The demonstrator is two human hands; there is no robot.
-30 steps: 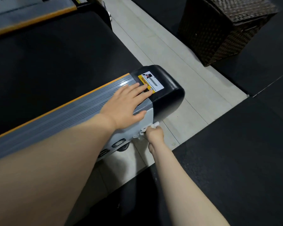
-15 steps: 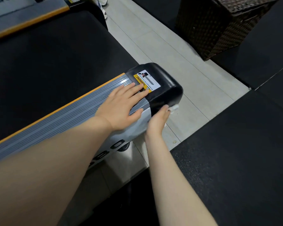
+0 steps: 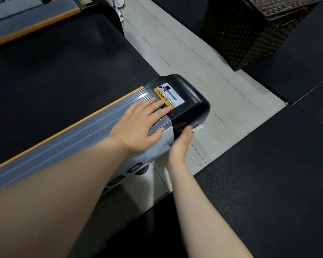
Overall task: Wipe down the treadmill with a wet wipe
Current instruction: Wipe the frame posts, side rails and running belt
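Observation:
The treadmill lies across the left, with a black belt (image 3: 54,81), a ribbed grey side rail (image 3: 63,146) edged in orange, and a glossy black end cap (image 3: 190,101) bearing a yellow warning label (image 3: 172,95). My left hand (image 3: 138,125) rests flat on the rail, fingertips touching the label's edge. Lower down, my right hand (image 3: 179,148) presses a white wet wipe (image 3: 198,128) against the outer side of the end cap. Its fingers look straight, and a bit of wipe sticks out past the fingertips.
A dark wicker basket (image 3: 254,30) stands at the top right on black rubber matting (image 3: 268,183). Pale floor tiles (image 3: 213,90) run between treadmill and mat. The far side rail (image 3: 26,19) is at the top left, a white shoe (image 3: 118,2) beyond it.
My right hand rose from the silver side panel below the rail up to the black end cap's side, opening from a fist round the wipe to a flatter press. The left hand stayed put.

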